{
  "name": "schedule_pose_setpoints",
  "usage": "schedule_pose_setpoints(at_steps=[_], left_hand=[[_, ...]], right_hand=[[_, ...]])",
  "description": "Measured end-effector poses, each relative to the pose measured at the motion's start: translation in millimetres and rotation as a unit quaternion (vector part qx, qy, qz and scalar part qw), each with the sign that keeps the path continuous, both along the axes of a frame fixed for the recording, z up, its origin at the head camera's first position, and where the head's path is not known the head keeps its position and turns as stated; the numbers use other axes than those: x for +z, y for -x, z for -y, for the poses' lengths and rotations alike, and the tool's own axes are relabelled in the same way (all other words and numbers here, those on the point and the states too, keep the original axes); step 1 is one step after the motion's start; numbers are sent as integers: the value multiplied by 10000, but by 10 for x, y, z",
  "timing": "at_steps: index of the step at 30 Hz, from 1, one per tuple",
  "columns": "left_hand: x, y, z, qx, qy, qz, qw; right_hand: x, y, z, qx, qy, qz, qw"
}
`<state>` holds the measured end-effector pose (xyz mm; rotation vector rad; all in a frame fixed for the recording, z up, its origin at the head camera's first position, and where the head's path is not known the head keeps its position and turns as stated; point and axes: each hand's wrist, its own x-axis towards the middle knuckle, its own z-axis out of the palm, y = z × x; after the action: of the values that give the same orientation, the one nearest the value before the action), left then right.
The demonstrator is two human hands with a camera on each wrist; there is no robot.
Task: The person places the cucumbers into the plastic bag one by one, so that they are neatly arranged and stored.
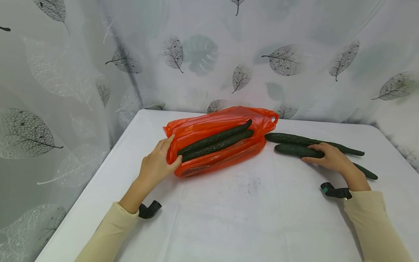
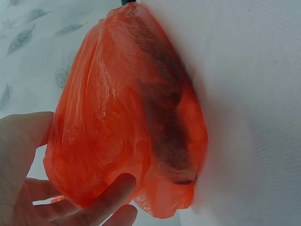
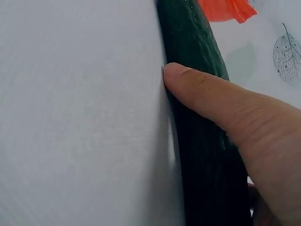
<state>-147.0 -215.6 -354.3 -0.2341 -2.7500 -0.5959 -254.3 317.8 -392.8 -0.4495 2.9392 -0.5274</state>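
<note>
A red-orange plastic bag (image 1: 222, 118) lies on the table, with two long dark green cucumbers (image 1: 216, 142) side by side at its middle. My left hand (image 1: 157, 160) holds the bag's left end, thumb and fingers spread around the thin film. In the left wrist view, dark shapes show through the bag (image 2: 103, 122). To the right, my right hand (image 1: 330, 156) grips a cucumber (image 1: 291, 149), its thumb laid across the skin in the right wrist view. A green end (image 1: 366, 171) emerges beyond that hand; whether it belongs to the same cucumber is hidden.
Another cucumber (image 1: 291, 138) lies just behind the gripped one, its left end close to the bag. A white cloth covers the table (image 1: 242, 218). Behind and at the left hangs a pale curtain (image 1: 203, 83) with a leaf print.
</note>
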Motion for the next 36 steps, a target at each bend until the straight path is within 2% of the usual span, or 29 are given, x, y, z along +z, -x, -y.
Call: schedule_pose_setpoints(at_steps=[6,12,19,31,36], left_hand=[[-3,-9,8,47,94,-135,9999],[10,-12,16,65,117,-145,9998],[-6,-16,21,51,84,-119,9999],[22,-4,3,15,64,-274,9996],[22,-4,4,26,67,-172,9998]], right_hand=[[-3,13,4,70,70,-140,9999],[-8,25,12,-60,331,-396,9987],[16,21,8,-167,326,-148,9992],[49,4,33,-164,383,30,9991],[26,-8,85,-89,516,49,9986]])
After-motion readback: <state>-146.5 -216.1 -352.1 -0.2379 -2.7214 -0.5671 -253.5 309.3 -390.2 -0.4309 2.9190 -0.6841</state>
